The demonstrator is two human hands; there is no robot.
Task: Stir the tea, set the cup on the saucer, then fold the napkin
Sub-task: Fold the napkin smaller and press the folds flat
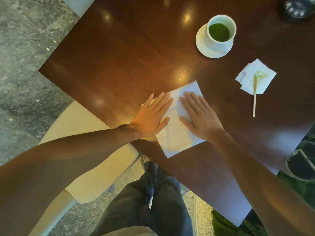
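Observation:
A white cup (pixel 215 40) of green tea stands on a white saucer (pixel 202 46) at the far right of the dark wooden table (pixel 119 53). A white napkin (pixel 175 133) lies flat near the table's front edge. My left hand (pixel 151 118) rests palm down on its left side, fingers spread and flat. On its right side my right hand (pixel 199 116) presses down the same way. Neither hand grips anything. A wooden stirrer (pixel 254 97) lies with its green-stained tip on a second, stained napkin (pixel 255 77) at the right.
A dark round object (pixel 296 9) sits at the table's far right corner. A cream chair seat (pixel 88 150) is below the table's left edge. My legs in dark trousers (pixel 150 201) are at the bottom. A stone floor surrounds the table.

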